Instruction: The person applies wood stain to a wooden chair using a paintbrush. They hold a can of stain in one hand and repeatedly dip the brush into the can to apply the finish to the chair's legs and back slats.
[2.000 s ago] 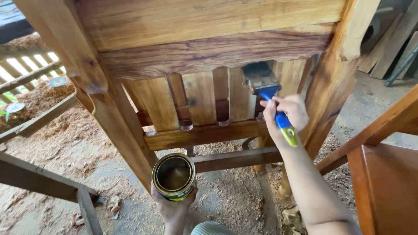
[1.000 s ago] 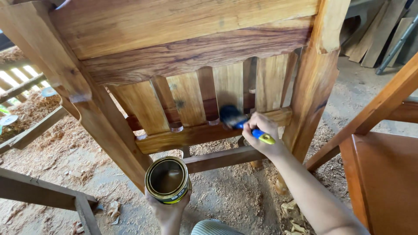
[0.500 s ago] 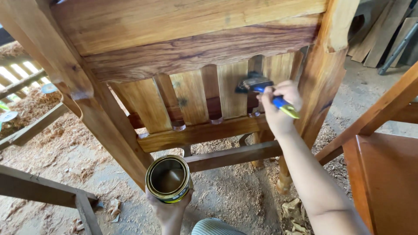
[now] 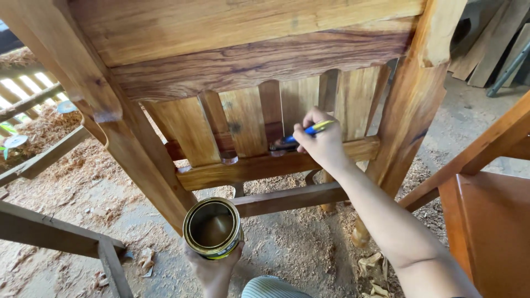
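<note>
While an open can [image 4: 213, 228] is cupped from beneath by the left hand [image 4: 212, 270] at 6 o'clock, a brush [image 4: 298, 139] is clamped in the right hand [image 4: 322, 144] at 12, against the chair [image 4: 265, 165] rail. Judged light, stiff, likely slippery; best held by its handle.

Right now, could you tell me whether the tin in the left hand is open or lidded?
Open. The round tin, held upright from below by the left hand, has no lid, so its inside shows.
</note>
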